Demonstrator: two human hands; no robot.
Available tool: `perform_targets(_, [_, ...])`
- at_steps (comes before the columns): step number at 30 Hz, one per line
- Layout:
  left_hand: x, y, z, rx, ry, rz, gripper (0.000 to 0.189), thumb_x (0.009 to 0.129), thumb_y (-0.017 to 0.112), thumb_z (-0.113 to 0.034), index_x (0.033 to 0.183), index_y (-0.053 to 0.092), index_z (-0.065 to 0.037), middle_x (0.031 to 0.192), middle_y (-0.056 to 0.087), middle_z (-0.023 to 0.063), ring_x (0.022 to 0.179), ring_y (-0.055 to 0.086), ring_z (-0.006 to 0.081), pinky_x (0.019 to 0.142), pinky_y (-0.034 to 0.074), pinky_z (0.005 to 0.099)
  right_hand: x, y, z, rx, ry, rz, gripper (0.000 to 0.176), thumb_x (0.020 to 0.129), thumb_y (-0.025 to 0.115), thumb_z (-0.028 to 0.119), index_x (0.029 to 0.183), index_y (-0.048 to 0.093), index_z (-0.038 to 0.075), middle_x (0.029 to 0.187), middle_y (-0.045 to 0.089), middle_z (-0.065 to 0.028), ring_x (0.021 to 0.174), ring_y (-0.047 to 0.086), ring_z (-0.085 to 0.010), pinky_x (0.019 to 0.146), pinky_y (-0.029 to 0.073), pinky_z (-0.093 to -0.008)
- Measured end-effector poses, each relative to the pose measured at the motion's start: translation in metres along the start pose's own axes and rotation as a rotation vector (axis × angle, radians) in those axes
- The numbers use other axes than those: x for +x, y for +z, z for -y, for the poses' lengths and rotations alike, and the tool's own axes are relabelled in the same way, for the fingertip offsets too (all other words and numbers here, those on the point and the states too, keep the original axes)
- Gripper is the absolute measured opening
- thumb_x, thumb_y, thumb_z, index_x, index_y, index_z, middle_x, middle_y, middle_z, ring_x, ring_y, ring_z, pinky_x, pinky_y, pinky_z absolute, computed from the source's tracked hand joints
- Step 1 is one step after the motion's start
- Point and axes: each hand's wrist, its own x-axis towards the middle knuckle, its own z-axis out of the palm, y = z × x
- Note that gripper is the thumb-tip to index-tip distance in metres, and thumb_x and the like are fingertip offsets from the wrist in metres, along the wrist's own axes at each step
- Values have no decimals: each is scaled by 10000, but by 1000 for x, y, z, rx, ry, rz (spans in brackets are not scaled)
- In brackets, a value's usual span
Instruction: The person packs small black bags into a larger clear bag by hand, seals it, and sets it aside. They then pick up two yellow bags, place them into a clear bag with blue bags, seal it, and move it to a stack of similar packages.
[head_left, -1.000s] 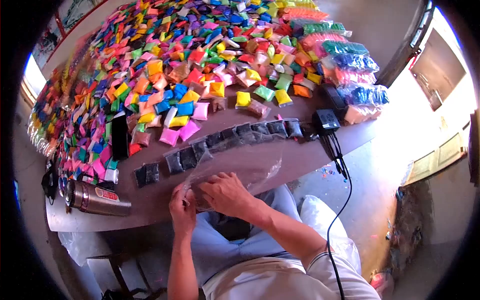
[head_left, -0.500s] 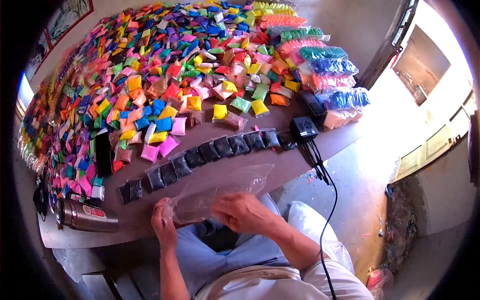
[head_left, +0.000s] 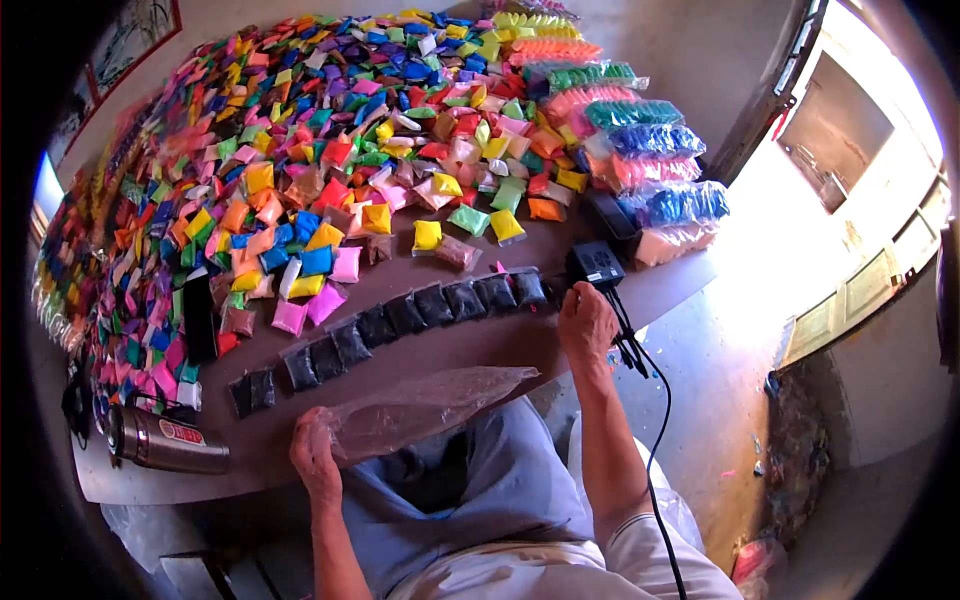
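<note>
My left hand (head_left: pixel 315 448) grips one end of a clear plastic bag (head_left: pixel 425 405), which stretches rightward above my lap and the table's near edge. My right hand (head_left: pixel 588 322) is at the right end of a row of small black packets (head_left: pixel 405 314), just below a black box with cables (head_left: pixel 596 264). Its fingers are curled together, and whatever lies between them is hidden. The black packets lie side by side in a curved line. Two of them (head_left: pixel 252 391) sit slightly apart at the left end.
Behind the row spreads a large heap of colourful packets (head_left: pixel 330 150). Long clear bags of packets (head_left: pixel 655 140) are stacked at the right. A steel flask (head_left: pixel 175 442) lies at the left, near a dark phone (head_left: pixel 200 318). A black cable (head_left: pixel 660 450) runs past my right arm.
My right hand has moved away from the plastic bag, up and right to the end of the black row beside the box. My left hand keeps the bag, which now hangs more stretched out.
</note>
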Motion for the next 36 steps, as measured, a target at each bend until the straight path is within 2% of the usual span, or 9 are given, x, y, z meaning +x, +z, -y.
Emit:
perform_targets(8, [0, 3, -10, 6, -93, -31, 339, 972, 454, -233, 1066, 637, 37, 1068, 646, 160, 997, 616, 285, 896, 477, 372, 0, 1, 8, -153, 109, 100, 297, 811, 679, 317, 947, 623, 59, 918, 663, -153, 939, 638, -351, 786, 488, -472])
perform_targets(10, [0, 3, -7, -18, -71, -24, 341, 974, 457, -237, 1065, 640, 36, 1075, 647, 160, 997, 617, 283, 896, 478, 371, 7, -7, 4, -155, 145, 351, 367, 802, 689, 344, 982, 604, 37, 938, 655, -172, 954, 626, -367, 794, 484, -469])
perform_targets(14, [-1, 2, -2, -4, -30, -20, 345, 974, 457, -244, 1066, 642, 32, 1084, 648, 161, 1004, 619, 288, 903, 478, 374, 5, -15, -1, -83, 135, 343, 358, 806, 693, 331, 969, 594, 28, 906, 648, -193, 910, 628, -376, 776, 483, -445])
perform_targets(16, [-3, 1, 3, 3, -6, -21, 355, 976, 459, -262, 1071, 644, 26, 1102, 646, 160, 1018, 617, 287, 917, 478, 376, 2, -24, 2, 267, 129, 191, 327, 833, 690, 314, 921, 578, 20, 820, 627, -142, 793, 614, -283, 724, 472, -381])
perform_targets(20, [-2, 1, -7, -17, -15, -13, 362, 980, 464, -274, 1081, 647, 21, 1118, 644, 157, 1030, 614, 282, 929, 477, 376, 17, -25, 8, 503, 116, 343, 309, 881, 658, 312, 856, 566, 18, 732, 524, -18, 678, 454, -115, 609, 383, -293])
perform_targets(23, [0, 1, -16, 3, -128, -19, 353, 984, 473, -269, 1091, 649, 17, 1128, 642, 153, 1038, 611, 275, 930, 478, 373, 27, -7, 10, 525, 166, 379, 378, 825, 665, 318, 759, 522, -26, 667, 547, -130, 644, 507, -193, 619, 424, -366])
perform_targets(28, [-3, 1, -9, 0, -110, -22, 333, 985, 473, -245, 1101, 644, 17, 1128, 639, 152, 1042, 607, 274, 932, 472, 367, 34, 13, 16, 408, 205, 523, 388, 756, 708, 333, 803, 623, -42, 727, 627, -110, 684, 645, -218, 657, 501, -348])
perform_targets(31, [-5, 4, -3, -53, -119, -37, 331, 989, 459, -232, 1108, 636, 21, 1122, 635, 157, 1041, 607, 281, 930, 469, 371, 26, 7, 30, 521, 221, 352, 368, 737, 748, 282, 864, 622, -40, 756, 636, -108, 716, 642, -202, 665, 498, -327])
perform_targets(36, [-3, 6, -10, 40, -56, -24, 323, 984, 459, -221, 1107, 623, 28, 1114, 630, 168, 1048, 602, 293, 932, 464, 376, 32, 16, 14, 586, 275, 538, 402, 715, 780, 241, 948, 596, -31, 808, 619, -80, 752, 592, -164, 642, 461, -303])
